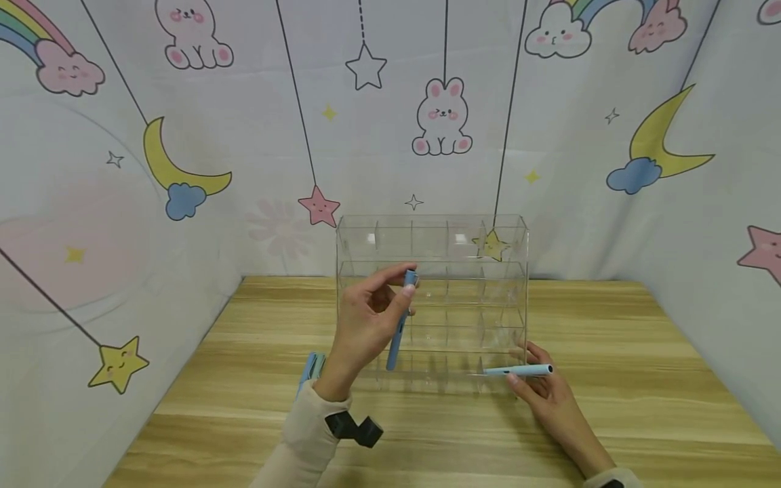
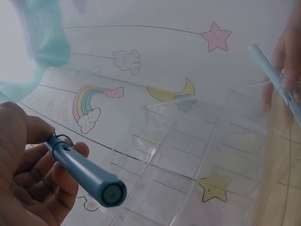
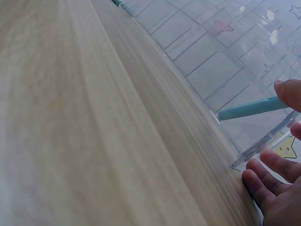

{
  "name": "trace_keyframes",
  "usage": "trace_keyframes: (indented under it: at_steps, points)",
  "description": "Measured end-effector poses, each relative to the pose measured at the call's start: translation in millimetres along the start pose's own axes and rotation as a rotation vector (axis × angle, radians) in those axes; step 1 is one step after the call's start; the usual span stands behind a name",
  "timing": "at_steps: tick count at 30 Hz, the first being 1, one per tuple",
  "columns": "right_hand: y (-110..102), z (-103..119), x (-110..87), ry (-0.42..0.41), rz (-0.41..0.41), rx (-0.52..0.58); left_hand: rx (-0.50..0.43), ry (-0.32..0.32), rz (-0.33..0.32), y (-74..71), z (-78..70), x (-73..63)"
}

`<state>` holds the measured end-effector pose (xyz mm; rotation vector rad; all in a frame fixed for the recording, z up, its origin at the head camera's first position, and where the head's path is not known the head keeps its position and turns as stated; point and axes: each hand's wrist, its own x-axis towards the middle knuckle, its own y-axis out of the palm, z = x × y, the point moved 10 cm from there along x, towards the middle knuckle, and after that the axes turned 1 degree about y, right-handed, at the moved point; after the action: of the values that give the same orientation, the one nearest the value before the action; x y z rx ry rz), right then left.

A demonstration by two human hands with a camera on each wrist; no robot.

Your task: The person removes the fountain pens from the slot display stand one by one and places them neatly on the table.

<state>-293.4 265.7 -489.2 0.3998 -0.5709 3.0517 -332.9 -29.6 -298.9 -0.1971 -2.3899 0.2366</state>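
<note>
In the head view my left hand is raised in front of a clear compartment rack. Thumb and fingers pinch a blue pen near its clip end, with the other end pointing down. The left wrist view shows that pen with its round end towards the camera. At the rack's lower right corner, my right hand holds a light blue pen almost level, its left end at the bottom row. The right wrist view has this pen under the thumb, with other fingers beside the rack's edge.
Blue and green pen-like items lie left of the rack, partly hidden by my left wrist. The rack stands upright on a wood-grain table. A patterned white cloth encloses the back and sides.
</note>
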Motion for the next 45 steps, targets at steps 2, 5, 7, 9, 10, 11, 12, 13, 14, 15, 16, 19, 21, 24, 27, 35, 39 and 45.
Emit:
trace_keyframes:
  at_steps: [2,5,7,9,10,11,12,13,14,15,16,19,21,24,27,35,39,45]
  points:
    - [0.2,-0.1,-0.2,0.000,0.001,-0.001,-0.002,-0.002,0.003,-1.2,0.4,-0.9]
    - [0.0,0.2,-0.3,0.000,-0.001,0.001,-0.006,-0.009,0.009,-2.5,1.8,-3.1]
    - [0.0,0.3,-0.3,-0.002,0.000,0.005,-0.008,-0.011,0.013,-4.0,2.1,-4.6]
    - [0.3,0.5,-0.2,-0.006,0.004,0.008,-0.006,-0.015,0.014,-6.0,2.5,-6.1]
    - [0.3,0.6,-0.2,-0.008,0.005,0.006,-0.005,-0.018,0.013,-7.3,2.5,-6.7]
    - [0.2,0.7,-0.2,-0.010,0.004,0.006,-0.003,-0.022,0.013,-8.5,2.6,-7.1]
    - [0.1,0.7,-0.1,-0.012,0.004,0.004,0.000,-0.026,0.012,-9.7,2.8,-7.4]
    - [0.2,0.7,-0.1,-0.012,0.005,0.003,0.004,-0.031,0.011,-10.8,3.3,-7.6]
    - [0.0,0.6,-0.1,-0.012,0.004,0.002,0.006,-0.036,0.009,-11.8,3.8,-7.8]
    - [-0.1,0.7,-0.1,-0.014,0.003,0.002,0.008,-0.040,0.008,-12.8,4.1,-7.8]
    - [-0.5,0.6,-0.1,-0.015,0.001,0.002,0.009,-0.044,0.006,-13.3,4.5,-7.8]
    - [-0.5,0.3,-0.5,-0.017,0.007,0.005,0.009,-0.046,0.006,-13.8,4.8,-7.5]
    - [-0.2,0.1,-0.8,-0.015,0.010,0.005,0.008,-0.042,0.009,-13.7,4.4,-7.5]
    - [0.0,-0.9,-1.3,-0.001,0.012,0.005,0.006,-0.028,0.014,-13.7,3.7,-7.7]
    - [-0.3,-1.5,-1.5,0.016,0.011,-0.001,0.005,-0.016,0.010,-15.1,3.5,-8.0]
    - [-0.9,-1.5,-0.6,0.024,0.008,-0.013,0.010,0.000,0.001,-21.7,4.3,-9.5]
    - [-1.8,-1.5,-0.3,0.013,0.003,-0.014,0.019,0.005,0.000,-26.0,7.6,-11.0]
    - [-1.3,-1.9,-0.7,0.010,0.003,-0.007,0.039,-0.007,-0.014,-33.5,7.7,-11.1]
